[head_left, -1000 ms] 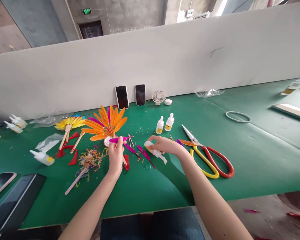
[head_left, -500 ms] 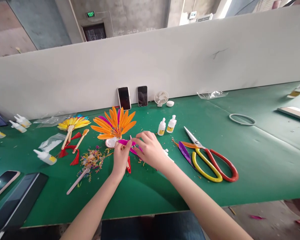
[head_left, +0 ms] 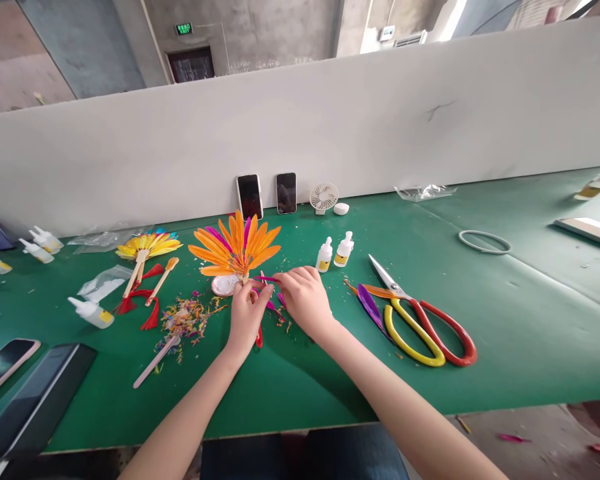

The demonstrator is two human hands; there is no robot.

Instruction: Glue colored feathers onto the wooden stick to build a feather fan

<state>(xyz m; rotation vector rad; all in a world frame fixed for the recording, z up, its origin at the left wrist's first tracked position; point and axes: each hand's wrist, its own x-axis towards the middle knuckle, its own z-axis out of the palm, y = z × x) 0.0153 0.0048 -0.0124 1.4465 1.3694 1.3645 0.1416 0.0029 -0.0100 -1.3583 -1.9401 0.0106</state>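
Observation:
Orange and magenta feathers spread upright in a feather fan in front of me. My left hand is closed at the fan's base, its thumb and fingers pressed together. A narrow magenta feather runs between the hands, pinched at its right end by my right hand. More magenta feather pieces show beneath the fingers. A small round white dish is just left of the fan's base. Something red sticks out below my left hand; most of it is hidden.
Large scissors lie to the right with a purple feather. Two glue bottles stand behind my right hand. Feather scraps and a stick lie left, near a yellow fan and a glue bottle.
The fan has shifted slightly right, with my left hand now at its base. My right hand has moved a little right, and the magenta feather looks narrower between the hands.

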